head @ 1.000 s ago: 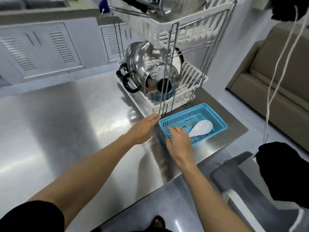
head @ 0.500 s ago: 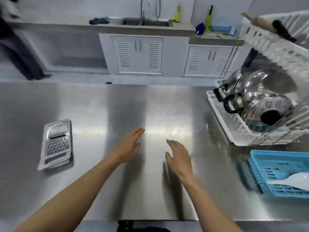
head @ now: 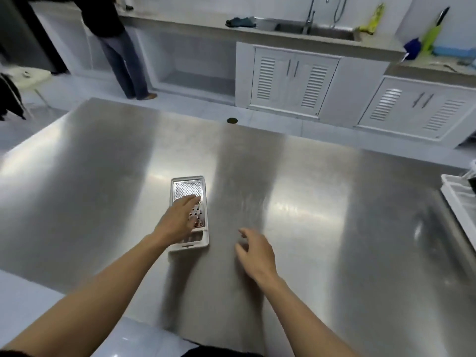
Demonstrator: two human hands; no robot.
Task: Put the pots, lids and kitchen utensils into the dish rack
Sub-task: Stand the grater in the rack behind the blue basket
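A flat metal grater (head: 189, 191) in a white frame lies on the steel table (head: 334, 228), near its middle. My left hand (head: 177, 220) is stretched over the grater's lower half, fingers apart, holding nothing; whether it touches the grater I cannot tell. My right hand (head: 255, 253) hovers to the right of the grater, fingers loosely spread and empty. Only a white corner of the dish rack (head: 461, 199) shows at the right edge; the pots and lids in it are out of view.
Across a strip of floor runs a counter with a sink (head: 314, 29) and white louvred cabinets (head: 293, 81). A person (head: 116, 45) stands at the far left by the counter. A white stool (head: 25, 76) stands at the left edge.
My view has swung left, away from the rack and blue basket. The grater now lies in the centre, and my left hand has reached over it. My right hand has followed, still empty.
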